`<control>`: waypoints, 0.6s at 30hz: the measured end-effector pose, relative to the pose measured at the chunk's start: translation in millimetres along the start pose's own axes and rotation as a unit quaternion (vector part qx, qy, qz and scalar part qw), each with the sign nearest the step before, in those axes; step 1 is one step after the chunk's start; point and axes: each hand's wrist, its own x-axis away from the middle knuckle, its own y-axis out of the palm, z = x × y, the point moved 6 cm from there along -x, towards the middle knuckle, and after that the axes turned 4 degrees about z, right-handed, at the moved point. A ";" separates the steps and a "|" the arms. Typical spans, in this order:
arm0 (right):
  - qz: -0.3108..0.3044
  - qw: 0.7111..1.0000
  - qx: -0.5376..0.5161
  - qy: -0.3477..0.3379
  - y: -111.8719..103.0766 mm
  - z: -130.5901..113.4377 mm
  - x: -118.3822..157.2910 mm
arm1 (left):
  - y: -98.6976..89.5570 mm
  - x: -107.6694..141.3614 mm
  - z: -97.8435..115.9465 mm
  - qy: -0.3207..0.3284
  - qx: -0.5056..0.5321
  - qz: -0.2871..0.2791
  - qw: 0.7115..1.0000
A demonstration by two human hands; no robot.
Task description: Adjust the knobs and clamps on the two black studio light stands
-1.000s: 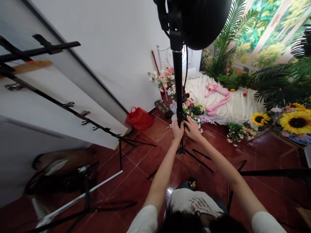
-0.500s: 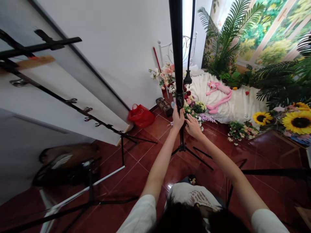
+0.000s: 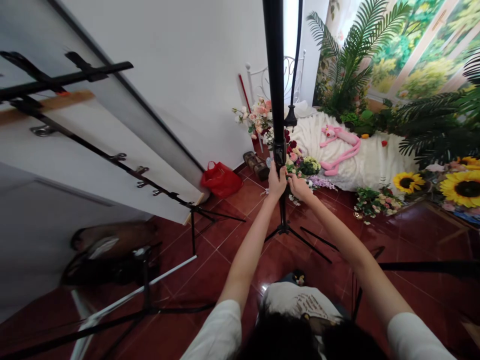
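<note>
A black light stand (image 3: 276, 100) rises in front of me, its tripod legs spread on the floor. My left hand (image 3: 276, 185) is wrapped round the pole just below a black collar (image 3: 279, 151). From the right side, my right hand (image 3: 299, 188) has its fingers curled in against the pole at the same height; whatever small part they pinch is hidden. A black cable with a plug (image 3: 290, 116) dangles beside the pole, above my right hand.
At left stands a backdrop frame with clips (image 3: 119, 157). A red bag (image 3: 221, 179) sits by the wall. Flowers (image 3: 296, 155), a white bed cover (image 3: 392, 165) with a pink plush toy (image 3: 347, 137), and sunflowers (image 3: 467, 189) are beyond. Black stand legs (image 3: 176, 310) cross the floor.
My right hand's fingers, stretched out before, have curled in against the pole. My left hand keeps its hold. The whole view has shifted slightly.
</note>
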 end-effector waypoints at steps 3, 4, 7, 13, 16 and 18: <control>-0.046 0.998 -0.036 0.015 5.6 8.6 -12.0 | 0.1 -0.6 1.6 0.006 -0.001 -0.006 1.000; -0.055 0.997 -0.053 0.016 7.5 10.5 -15.0 | 0.0 -0.7 2.2 0.007 -0.002 -0.007 1.000; -0.047 0.993 -0.105 0.022 10.4 14.5 -20.6 | -1.0 -0.5 3.9 0.007 -0.008 -0.004 1.000; -0.043 0.983 -0.162 0.081 14.3 22.2 -18.6 | -2.0 -0.3 6.1 0.000 -0.007 -0.009 1.000; -0.026 0.977 -0.156 0.142 14.6 28.7 -18.6 | -2.2 -1.0 5.0 -0.009 0.003 -0.004 1.000; -0.013 0.970 -0.142 0.196 15.4 34.2 -20.1 | -1.3 -0.7 1.1 -0.025 0.019 -0.002 1.000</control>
